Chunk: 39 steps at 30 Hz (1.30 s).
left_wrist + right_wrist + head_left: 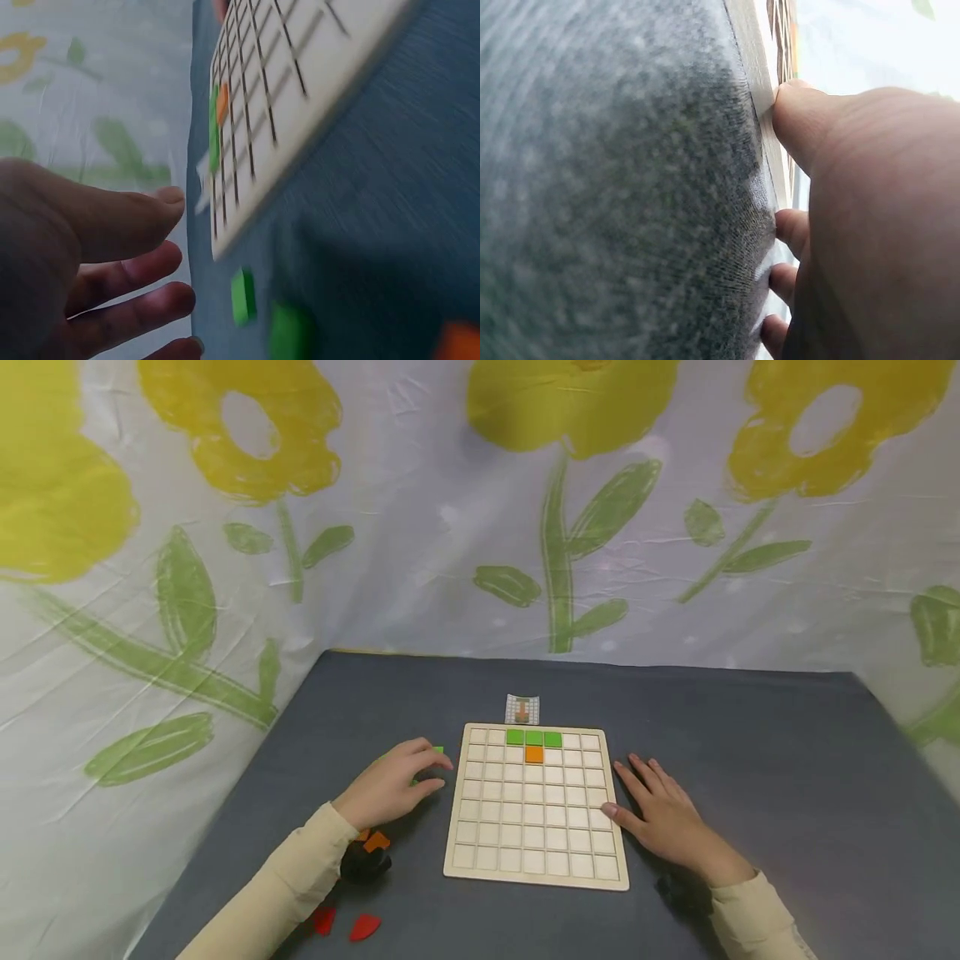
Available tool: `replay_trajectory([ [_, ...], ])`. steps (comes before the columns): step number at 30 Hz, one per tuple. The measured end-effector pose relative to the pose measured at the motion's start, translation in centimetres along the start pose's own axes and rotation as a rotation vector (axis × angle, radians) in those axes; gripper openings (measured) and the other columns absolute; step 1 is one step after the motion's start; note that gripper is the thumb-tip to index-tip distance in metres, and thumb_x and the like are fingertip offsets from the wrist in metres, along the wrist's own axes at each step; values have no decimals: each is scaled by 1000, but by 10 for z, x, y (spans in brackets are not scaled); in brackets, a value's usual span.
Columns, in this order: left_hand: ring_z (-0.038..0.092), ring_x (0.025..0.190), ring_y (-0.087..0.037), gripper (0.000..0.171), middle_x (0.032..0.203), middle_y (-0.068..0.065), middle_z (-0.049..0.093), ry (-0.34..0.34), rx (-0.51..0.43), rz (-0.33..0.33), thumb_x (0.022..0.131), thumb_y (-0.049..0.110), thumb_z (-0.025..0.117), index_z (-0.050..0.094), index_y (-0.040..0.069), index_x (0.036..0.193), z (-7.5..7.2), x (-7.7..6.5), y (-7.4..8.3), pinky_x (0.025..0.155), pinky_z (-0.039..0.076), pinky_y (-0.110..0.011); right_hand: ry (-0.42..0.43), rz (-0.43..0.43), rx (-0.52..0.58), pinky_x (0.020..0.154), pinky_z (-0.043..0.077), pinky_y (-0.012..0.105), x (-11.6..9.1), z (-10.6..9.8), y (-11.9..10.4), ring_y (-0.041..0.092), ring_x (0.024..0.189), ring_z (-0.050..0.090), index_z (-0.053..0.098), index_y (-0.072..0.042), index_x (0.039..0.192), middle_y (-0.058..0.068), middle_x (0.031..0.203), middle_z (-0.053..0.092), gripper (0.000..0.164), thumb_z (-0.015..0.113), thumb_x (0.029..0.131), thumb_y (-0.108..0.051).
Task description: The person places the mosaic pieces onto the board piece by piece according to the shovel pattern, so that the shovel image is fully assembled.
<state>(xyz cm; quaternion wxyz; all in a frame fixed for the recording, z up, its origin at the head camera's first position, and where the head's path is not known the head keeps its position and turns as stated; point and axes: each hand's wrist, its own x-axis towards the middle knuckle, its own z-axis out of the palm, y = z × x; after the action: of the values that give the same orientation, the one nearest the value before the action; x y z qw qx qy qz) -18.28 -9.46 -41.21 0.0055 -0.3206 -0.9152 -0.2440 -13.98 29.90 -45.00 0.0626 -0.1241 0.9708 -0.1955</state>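
Note:
A pale wooden grid board (536, 806) lies on the dark table. In its top row sit three green square tiles (534, 738), with one orange square tile (533, 754) below the middle one. My left hand (397, 781) hovers left of the board, fingers loosely bent and nothing between thumb and fingertips. Beneath and beside it, in the left wrist view, lie loose green pieces (243, 296). My right hand (663, 814) rests at the board's right side with fingers spread; its thumb touches the board's edge (761, 82), and the other fingertips are on the cloth.
A small printed card (522, 709) with a grid picture lies behind the board. Orange pieces (377, 842) are near my left wrist, partly hidden, and red pieces (365, 927) lie closer to me. A flowered curtain (420, 510) hangs behind the table (780, 760).

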Motion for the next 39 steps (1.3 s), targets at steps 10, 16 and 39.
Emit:
replay_trajectory([
  [10,59,91,-19,29,105,-2,61,3,58,-130,88,19,71,66,12,115,-17,-53,-29,74,50,-32,-12,-11,1,108,13,66,0,-1,1,48,142,11,29,-8,151,23,156,17,75,46,95,-56],
  [16,60,95,-20,32,106,-2,60,-19,85,-197,87,22,72,65,12,117,-22,-68,-38,77,51,-37,-17,-7,11,108,11,67,-1,-2,3,48,142,9,28,-8,151,24,156,16,75,47,96,-54],
  [39,53,75,-10,15,89,2,58,-15,95,-291,84,21,74,68,15,96,-8,-72,-43,64,47,-29,23,-2,-8,110,14,64,0,2,1,47,142,12,31,-8,150,22,156,20,74,49,95,-54],
])
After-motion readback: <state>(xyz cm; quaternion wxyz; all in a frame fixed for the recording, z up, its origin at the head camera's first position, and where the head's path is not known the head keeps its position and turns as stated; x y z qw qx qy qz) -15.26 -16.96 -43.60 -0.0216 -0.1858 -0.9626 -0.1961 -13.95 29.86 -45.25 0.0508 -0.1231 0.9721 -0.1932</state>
